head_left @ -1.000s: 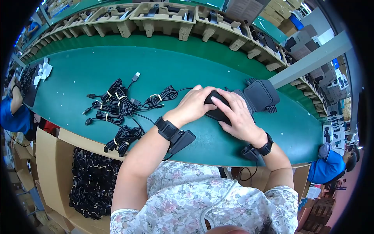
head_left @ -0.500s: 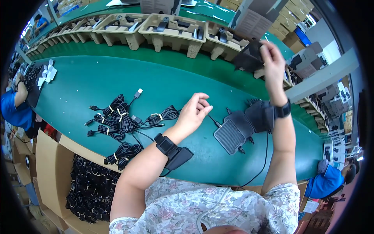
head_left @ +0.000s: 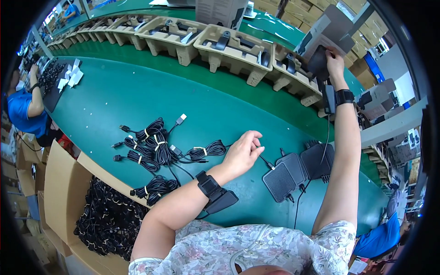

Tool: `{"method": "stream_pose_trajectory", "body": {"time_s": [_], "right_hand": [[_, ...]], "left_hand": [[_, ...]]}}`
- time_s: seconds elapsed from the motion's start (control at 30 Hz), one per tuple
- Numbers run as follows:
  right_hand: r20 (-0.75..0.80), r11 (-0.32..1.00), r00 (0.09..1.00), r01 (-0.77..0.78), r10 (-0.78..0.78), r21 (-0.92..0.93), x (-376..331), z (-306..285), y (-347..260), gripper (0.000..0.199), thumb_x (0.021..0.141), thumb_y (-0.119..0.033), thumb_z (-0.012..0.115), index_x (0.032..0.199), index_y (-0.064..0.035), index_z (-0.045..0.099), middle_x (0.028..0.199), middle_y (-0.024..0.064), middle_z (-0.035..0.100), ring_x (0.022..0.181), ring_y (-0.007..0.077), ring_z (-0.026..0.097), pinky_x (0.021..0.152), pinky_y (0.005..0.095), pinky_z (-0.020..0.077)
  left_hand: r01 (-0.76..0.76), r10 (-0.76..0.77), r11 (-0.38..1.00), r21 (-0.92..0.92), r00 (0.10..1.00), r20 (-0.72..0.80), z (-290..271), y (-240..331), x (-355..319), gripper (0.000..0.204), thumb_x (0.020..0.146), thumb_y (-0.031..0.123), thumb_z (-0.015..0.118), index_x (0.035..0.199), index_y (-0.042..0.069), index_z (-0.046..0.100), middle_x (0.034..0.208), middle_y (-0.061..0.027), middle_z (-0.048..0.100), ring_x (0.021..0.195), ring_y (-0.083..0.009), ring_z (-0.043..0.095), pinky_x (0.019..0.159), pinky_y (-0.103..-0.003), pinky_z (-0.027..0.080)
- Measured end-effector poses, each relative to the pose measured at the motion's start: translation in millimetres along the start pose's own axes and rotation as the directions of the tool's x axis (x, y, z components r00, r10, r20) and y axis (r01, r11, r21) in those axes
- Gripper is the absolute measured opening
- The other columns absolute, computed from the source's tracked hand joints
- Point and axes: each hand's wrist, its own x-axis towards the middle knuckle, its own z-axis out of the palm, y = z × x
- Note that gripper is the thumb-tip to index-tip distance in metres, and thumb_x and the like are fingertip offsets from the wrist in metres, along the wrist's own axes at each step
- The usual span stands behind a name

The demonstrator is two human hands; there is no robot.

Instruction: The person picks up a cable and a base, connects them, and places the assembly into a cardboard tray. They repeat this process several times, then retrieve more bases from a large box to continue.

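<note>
My right hand [head_left: 335,62] is raised at the far right, its fingers closed on the edge of a flat black piece [head_left: 318,63] above the end of a moulded tray. What kind of piece it is, I cannot make out. My left hand [head_left: 245,150] hovers low over the green table, fingers loosely curled and thumb apart. A black cable passes beneath it to a plug [head_left: 271,166] at a flat black device with a mesh face [head_left: 278,183]. More flat dark devices [head_left: 318,160] overlap beside that one. Left of my left hand lie several tied black cable bundles [head_left: 156,142].
Brown moulded trays [head_left: 233,57] holding black parts line a strip behind the table [head_left: 101,105]. An open cardboard box [head_left: 62,197] full of black cables stands at the lower left. People in blue work at the far left and right. Grey printed boxes [head_left: 220,13] stand behind the trays.
My right hand has carried the flat black piece farther back, over the trays. My left hand stays over the table in much the same pose. The whole view has shifted.
</note>
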Motion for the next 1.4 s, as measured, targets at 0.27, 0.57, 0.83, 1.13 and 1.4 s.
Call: {"method": "stream_pose_trajectory", "body": {"time_s": [0.27, 0.57, 0.83, 1.13, 1.4], "right_hand": [[0.108, 0.772, 0.945, 0.315, -0.309, -0.553, -39.2, 29.3, 45.6, 0.032, 0.092, -0.026, 0.040, 0.116, -0.0105, 0.055, 0.103, 0.0254, 0.057, 0.098, 0.0418, 0.053, 0.086, 0.0440, 0.0433], [0.327, 0.699, 0.925, 0.364, -0.194, -0.616, -54.1, 35.8, 14.4, 0.028, 0.089, -0.024, 0.043, 0.110, -0.0115, 0.056, 0.095, 0.0188, 0.060, 0.087, 0.0343, 0.058, 0.078, 0.0442, 0.0447], [0.347, 0.533, 0.449, 0.822, -0.824, 0.201, -201.3, 103.9, -278.3, 0.012, 0.085, -0.014, 0.054, 0.088, -0.0054, 0.062, 0.088, 0.0131, 0.062, 0.085, 0.0308, 0.058, 0.072, 0.0393, 0.0459], [0.768, 0.603, 0.170, 0.729, -0.618, 0.324, -293.8, 171.8, -337.0, 0.030, 0.079, -0.034, 0.064, 0.086, -0.0046, 0.063, 0.084, 0.0147, 0.061, 0.081, 0.0324, 0.058, 0.070, 0.0406, 0.0466], [0.667, 0.831, 0.526, 0.483, -0.527, 0.276, -264.4, 123.9, -311.6, 0.025, 0.089, -0.027, 0.053, 0.099, -0.0043, 0.059, 0.079, 0.0107, 0.060, 0.073, 0.0243, 0.058, 0.067, 0.0346, 0.0453]], "left_hand": [[-0.035, 0.037, 0.998, 0.056, 0.999, -0.038, 5.9, 0.5, -4.8, 0.030, 0.082, 0.011, 0.061, 0.108, 0.004, 0.046, 0.091, -0.0087, 0.054, 0.077, -0.0216, 0.056, 0.067, -0.033, 0.047], [-0.061, 0.066, 0.995, 0.084, 0.996, -0.065, 0.1, 2.6, 0.4, 0.031, 0.080, 0.012, 0.062, 0.107, 0.005, 0.047, 0.091, -0.0098, 0.053, 0.082, -0.0259, 0.056, 0.071, -0.037, 0.046], [-0.076, 0.072, 0.987, 0.141, 0.997, 0.032, 12.4, -16.1, 3.7, 0.028, 0.081, 0.016, 0.060, 0.105, 0.005, 0.051, 0.111, -0.0153, 0.053, 0.102, -0.0339, 0.053, 0.084, -0.039, 0.044], [-0.418, 0.415, 0.899, -0.128, 0.908, -0.047, 20.0, -25.0, -2.1, 0.034, 0.086, 0.023, 0.054, 0.116, 0.007, 0.055, 0.121, -0.0158, 0.054, 0.114, -0.0299, 0.048, 0.095, -0.041, 0.038], [-0.350, 0.347, 0.937, -0.004, 0.930, -0.118, 43.5, -61.5, 25.7, 0.035, 0.087, 0.021, 0.056, 0.118, 0.007, 0.049, 0.105, -0.0120, 0.056, 0.093, -0.0210, 0.052, 0.082, -0.031, 0.039]]}}
